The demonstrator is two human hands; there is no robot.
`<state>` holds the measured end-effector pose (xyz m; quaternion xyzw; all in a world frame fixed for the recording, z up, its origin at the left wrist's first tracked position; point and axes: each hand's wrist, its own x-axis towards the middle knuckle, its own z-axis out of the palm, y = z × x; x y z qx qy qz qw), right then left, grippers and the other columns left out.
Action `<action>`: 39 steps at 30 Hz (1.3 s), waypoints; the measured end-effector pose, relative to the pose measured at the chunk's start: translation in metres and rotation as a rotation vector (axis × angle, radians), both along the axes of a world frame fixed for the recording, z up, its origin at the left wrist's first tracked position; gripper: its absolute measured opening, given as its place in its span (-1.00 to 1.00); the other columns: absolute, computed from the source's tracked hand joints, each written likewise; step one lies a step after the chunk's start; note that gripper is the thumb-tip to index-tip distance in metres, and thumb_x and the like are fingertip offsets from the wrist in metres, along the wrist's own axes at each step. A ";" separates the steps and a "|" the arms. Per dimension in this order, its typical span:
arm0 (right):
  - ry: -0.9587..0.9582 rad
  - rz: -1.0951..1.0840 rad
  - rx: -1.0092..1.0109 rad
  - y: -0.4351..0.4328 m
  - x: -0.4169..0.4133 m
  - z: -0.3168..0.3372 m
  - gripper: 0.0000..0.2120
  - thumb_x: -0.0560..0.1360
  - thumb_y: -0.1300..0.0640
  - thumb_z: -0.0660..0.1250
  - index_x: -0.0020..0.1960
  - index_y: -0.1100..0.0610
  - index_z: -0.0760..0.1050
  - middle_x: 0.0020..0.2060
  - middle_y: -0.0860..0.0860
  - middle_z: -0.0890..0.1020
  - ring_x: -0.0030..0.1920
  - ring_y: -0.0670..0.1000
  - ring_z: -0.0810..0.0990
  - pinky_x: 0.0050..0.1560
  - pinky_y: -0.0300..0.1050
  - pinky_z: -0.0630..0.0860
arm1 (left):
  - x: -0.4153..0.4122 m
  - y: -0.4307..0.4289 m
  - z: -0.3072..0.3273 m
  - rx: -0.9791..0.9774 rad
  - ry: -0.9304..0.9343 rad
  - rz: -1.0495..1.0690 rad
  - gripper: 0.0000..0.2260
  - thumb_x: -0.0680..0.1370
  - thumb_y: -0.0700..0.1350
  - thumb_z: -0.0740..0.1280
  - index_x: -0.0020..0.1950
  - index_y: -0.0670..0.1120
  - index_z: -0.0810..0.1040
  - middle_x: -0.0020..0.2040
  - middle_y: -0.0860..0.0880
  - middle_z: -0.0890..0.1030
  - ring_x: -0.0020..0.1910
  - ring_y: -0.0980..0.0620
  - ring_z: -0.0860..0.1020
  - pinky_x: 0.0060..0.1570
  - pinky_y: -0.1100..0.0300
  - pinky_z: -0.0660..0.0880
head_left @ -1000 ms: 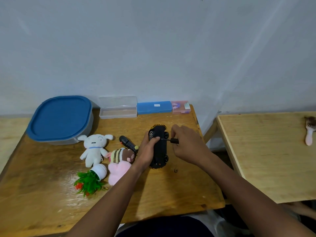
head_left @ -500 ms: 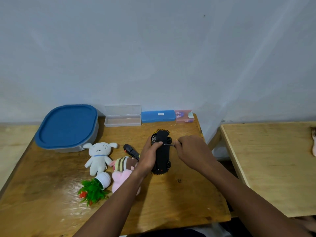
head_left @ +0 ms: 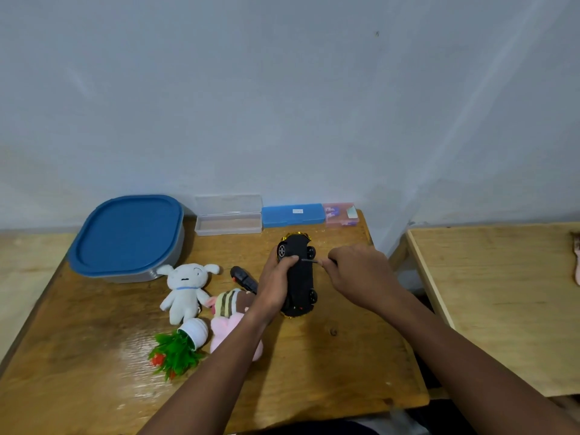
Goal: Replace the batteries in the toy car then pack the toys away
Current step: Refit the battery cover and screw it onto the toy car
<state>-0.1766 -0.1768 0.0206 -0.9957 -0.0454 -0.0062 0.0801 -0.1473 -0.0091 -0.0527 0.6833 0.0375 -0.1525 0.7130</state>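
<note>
Plain pale blue-grey wall [head_left: 282,105] up top, glossy brown wooden bench [head_left: 329,365] pushed right up against it. Sitting middle-right on that bench: small black toy car with gold trim [head_left: 301,277], flipped belly-up, wheels on show, lengthwise pointing away from the camera. Left hand [head_left: 276,284] wrapped round the car's left flank, fingers [head_left: 290,259] curled over onto the underside near the far wheels, so clamped on the car. Right hand [head_left: 361,274] just to the car's right, fingers [head_left: 332,260] bunched together and pinching a thin metal screwdriver [head_left: 309,260], handle mostly buried in the fist, tip lying sideways against the underside right beside the left fingertips. Near end of the car either resting on the wood or just above it, can't tell which. Back row along the wall, left to right: big grey tub with a rounded blue lid [head_left: 125,233], clear plastic pencil case with its lid up [head_left: 228,219], flat blue plastic case [head_left: 293,215], little pink see-through box [head_left: 340,214]. Left of the car: stubby black gadget with an orange spot [head_left: 243,277], partly hidden behind the left wrist, no clue what exactly. Then white plush dog with floppy ears [head_left: 185,290] lying face-up, pink plush doll with a striped cap [head_left: 229,304] half under the left forearm, and tipped-over white pot of fake green leaves with red bits [head_left: 179,350]. Off to the right, well apart, second paler wooden bench [head_left: 502,293], something pinkish [head_left: 577,262] cut off at the frame edge.
</note>
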 end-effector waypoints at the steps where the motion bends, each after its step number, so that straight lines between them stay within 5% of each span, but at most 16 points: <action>1: 0.053 -0.041 0.039 0.002 0.002 -0.003 -0.58 0.63 -0.20 0.09 -0.16 0.02 0.55 -0.33 -0.07 0.53 -0.30 -0.06 0.50 -0.29 -0.11 0.53 | 0.001 0.000 0.001 0.007 -0.010 0.001 -0.81 0.62 0.00 0.26 0.23 0.14 0.48 0.11 -0.11 0.62 0.06 -0.10 0.63 -0.03 0.00 0.62; 5: 0.139 -0.117 0.162 0.007 0.003 -0.006 -0.63 0.62 -0.18 0.13 -0.21 0.01 0.49 -0.32 -0.03 0.52 -0.28 -0.04 0.51 -0.26 -0.05 0.54 | 0.004 0.003 -0.001 0.038 -0.029 -0.066 -0.72 0.56 0.06 0.28 0.27 0.13 0.46 0.11 -0.12 0.61 0.06 -0.12 0.62 0.02 -0.09 0.61; 8: 0.176 -0.049 0.261 0.006 0.001 0.004 -0.88 0.55 -0.06 0.30 0.00 -0.03 0.44 -0.16 -0.06 0.55 -0.12 -0.04 0.51 -0.14 -0.04 0.56 | 0.004 0.004 -0.001 0.022 -0.008 -0.074 -0.67 0.50 0.10 0.29 0.27 0.16 0.48 0.13 -0.11 0.61 0.10 -0.14 0.62 0.11 -0.18 0.60; 10: 0.177 0.005 0.285 0.006 -0.001 0.008 -0.77 0.48 0.08 0.38 0.02 -0.07 0.35 -0.07 -0.04 0.54 -0.06 -0.01 0.51 -0.11 -0.05 0.57 | 0.005 0.003 0.000 0.006 0.002 -0.049 -0.66 0.49 0.08 0.29 0.26 0.14 0.48 0.14 -0.11 0.61 0.11 -0.12 0.61 0.09 -0.10 0.60; 12: 0.061 0.032 0.253 0.006 -0.002 0.007 -0.78 0.48 0.15 0.39 -0.01 -0.06 0.38 -0.08 -0.05 0.56 -0.08 -0.01 0.54 -0.12 -0.05 0.59 | 0.006 0.000 0.002 -0.018 0.007 -0.029 -0.63 0.48 0.06 0.28 0.28 0.09 0.48 0.14 -0.12 0.61 0.11 -0.11 0.61 0.00 0.00 0.61; 14: -0.102 0.047 0.142 0.005 -0.004 0.005 -0.91 0.50 0.06 0.39 -0.03 -0.03 0.48 -0.13 -0.06 0.61 -0.13 -0.01 0.58 -0.22 -0.13 0.52 | 0.008 0.000 0.002 -0.029 0.009 -0.021 -0.61 0.48 0.06 0.29 0.30 0.05 0.48 0.14 -0.14 0.61 0.11 -0.14 0.61 -0.02 -0.01 0.61; 17: -0.200 0.022 0.031 0.002 -0.004 0.004 -0.83 0.54 -0.10 0.33 -0.04 -0.01 0.58 -0.20 -0.07 0.64 -0.22 -0.06 0.54 -0.33 -0.23 0.30 | 0.010 0.001 0.006 -0.011 -0.001 -0.037 -0.64 0.48 0.07 0.29 0.26 0.06 0.49 0.12 -0.17 0.61 0.09 -0.18 0.61 -0.01 -0.04 0.60; 20: -0.086 -0.063 0.123 0.002 0.001 0.004 -0.73 0.57 -0.14 0.28 -0.10 0.01 0.62 -0.28 -0.08 0.62 -0.27 -0.08 0.49 -0.40 -0.24 0.23 | 0.012 0.002 0.007 0.016 -0.035 -0.081 -0.63 0.49 0.07 0.27 0.28 0.04 0.47 0.10 -0.16 0.59 0.04 -0.13 0.62 -0.16 0.12 0.60; 24: 0.056 -0.162 0.323 0.004 0.002 -0.003 -0.60 0.59 -0.13 0.27 -0.28 0.10 0.61 -0.46 -0.01 0.54 -0.39 -0.02 0.51 -0.41 -0.11 0.38 | 0.014 0.002 0.006 0.048 -0.054 -0.083 -0.67 0.51 0.06 0.28 0.25 0.04 0.45 0.09 -0.15 0.58 0.02 -0.13 0.62 -0.16 0.11 0.57; 29: 0.146 -0.211 0.458 0.007 0.001 -0.002 -0.72 0.60 -0.04 0.29 -0.09 0.12 0.66 -0.32 -0.04 0.58 -0.29 -0.09 0.52 -0.36 -0.22 0.34 | 0.013 0.002 0.005 0.059 -0.060 -0.105 -0.69 0.53 0.05 0.26 0.26 0.05 0.43 0.10 -0.13 0.58 0.05 -0.11 0.61 -0.06 0.05 0.59; 32: 0.126 -0.189 0.494 0.006 0.000 -0.001 -0.89 0.49 0.05 0.40 -0.03 -0.03 0.49 -0.17 -0.07 0.59 -0.14 -0.08 0.56 -0.24 -0.17 0.52 | 0.012 0.000 0.008 0.055 -0.055 -0.116 -0.64 0.49 0.08 0.26 0.28 0.07 0.42 0.13 -0.13 0.57 0.08 -0.11 0.60 0.04 -0.03 0.58; 39: -0.230 0.026 0.017 0.002 -0.005 -0.001 -0.84 0.55 -0.08 0.32 -0.04 -0.01 0.59 -0.21 -0.09 0.65 -0.23 -0.07 0.56 -0.33 -0.25 0.32 | 0.013 -0.002 0.006 0.050 -0.049 -0.072 -0.71 0.57 0.02 0.27 0.28 0.03 0.41 0.11 -0.17 0.58 0.02 -0.15 0.63 -0.06 -0.01 0.62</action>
